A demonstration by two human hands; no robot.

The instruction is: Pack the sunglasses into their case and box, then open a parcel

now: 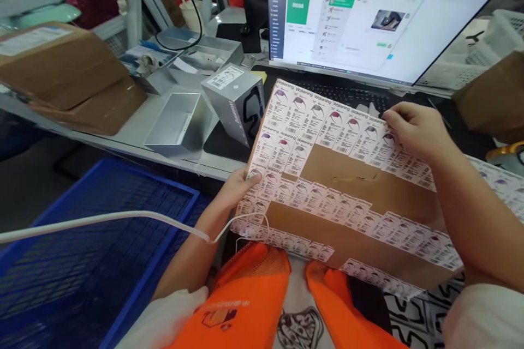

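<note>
A cardboard sheet [376, 185] covered with rows of white label stickers [303, 112] lies tilted across my lap and against the desk edge. My left hand [238, 188] grips its left edge, thumb on top and the other fingers hidden beneath. At the top edge, my right hand [415, 125] pinches a label sticker with thumb and forefinger; whether the sticker has come off the sheet cannot be made out. Just beyond the sheet's left corner stands a silver printed box [235, 101]. An open silver box part [178, 125] sits to its left.
A monitor [352, 22] and a dark keyboard [339, 95] stand behind the sheet. At far left is a brown carton [61, 76]. A blue crate [118, 218] occupies the lower left, with a white cable [135, 215] crossing above it. A tape roll [505, 150] lies at right.
</note>
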